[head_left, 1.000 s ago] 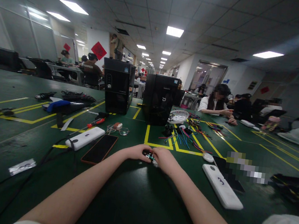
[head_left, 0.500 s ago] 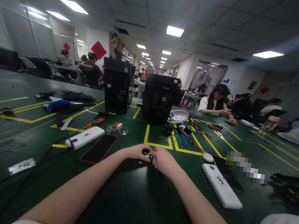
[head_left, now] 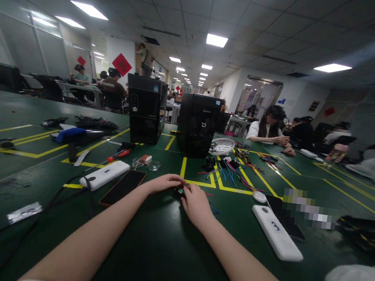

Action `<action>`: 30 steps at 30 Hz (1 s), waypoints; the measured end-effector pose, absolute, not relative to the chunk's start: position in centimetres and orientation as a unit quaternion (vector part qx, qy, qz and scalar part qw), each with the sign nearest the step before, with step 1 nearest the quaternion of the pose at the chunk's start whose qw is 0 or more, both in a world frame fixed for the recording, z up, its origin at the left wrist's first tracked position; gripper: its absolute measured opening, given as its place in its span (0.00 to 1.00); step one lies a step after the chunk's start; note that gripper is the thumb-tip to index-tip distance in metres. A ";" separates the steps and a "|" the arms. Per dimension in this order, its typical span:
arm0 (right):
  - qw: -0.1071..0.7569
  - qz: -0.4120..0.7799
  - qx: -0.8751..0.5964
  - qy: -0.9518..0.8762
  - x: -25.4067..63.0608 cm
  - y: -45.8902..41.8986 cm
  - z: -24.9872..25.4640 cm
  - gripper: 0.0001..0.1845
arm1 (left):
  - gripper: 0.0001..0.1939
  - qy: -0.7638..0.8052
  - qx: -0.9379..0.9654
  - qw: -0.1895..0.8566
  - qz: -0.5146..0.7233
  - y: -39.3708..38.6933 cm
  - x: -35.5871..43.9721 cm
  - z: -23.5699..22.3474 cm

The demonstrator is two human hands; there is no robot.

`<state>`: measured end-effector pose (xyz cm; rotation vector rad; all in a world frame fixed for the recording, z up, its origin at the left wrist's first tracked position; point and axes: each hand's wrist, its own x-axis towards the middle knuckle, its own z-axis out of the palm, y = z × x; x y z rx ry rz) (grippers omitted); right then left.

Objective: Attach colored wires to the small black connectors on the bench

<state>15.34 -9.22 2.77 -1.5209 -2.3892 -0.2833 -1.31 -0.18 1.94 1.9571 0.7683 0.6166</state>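
Observation:
Both my hands meet over the green table at a small dark part with wires point(head_left: 180, 190), mostly covered by my fingers; light green and white bits show on it. My left hand point(head_left: 164, 183) reaches over it from the left, with long, slightly bent fingers closed on its far side. From the right, my right hand point(head_left: 197, 206) has its curled fingertips on it, thumb low. Thin red and blue wires point(head_left: 213, 210) stick out beyond my right hand on the tabletop. What exactly the part is, I cannot make out.
Two black computer cases point(head_left: 199, 126) stand ahead. A wire bundle point(head_left: 227, 168) and a white basket point(head_left: 221, 146) lie right of them. Power banks point(head_left: 277, 233), a phone point(head_left: 124, 187), glasses point(head_left: 152, 165) and a red-handled screwdriver point(head_left: 118, 155) are around. A co-worker point(head_left: 268, 128) sits across.
My hands have opened out a little and the fingers lie flatter around the part. Red and blue wires now show to the right of my right hand.

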 end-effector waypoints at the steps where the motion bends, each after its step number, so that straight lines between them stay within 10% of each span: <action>1: 0.151 -0.103 -0.528 -0.829 15.3 -9.2 2.6 0.17 | 0.15 0.345 0.784 0.435 0.278 0.0 -1.3 1.7; 30: 0.141 -0.105 -0.519 -0.837 15.2 -9.3 2.7 0.20 | 0.19 0.434 0.841 0.208 0.249 0.2 0.5 -0.5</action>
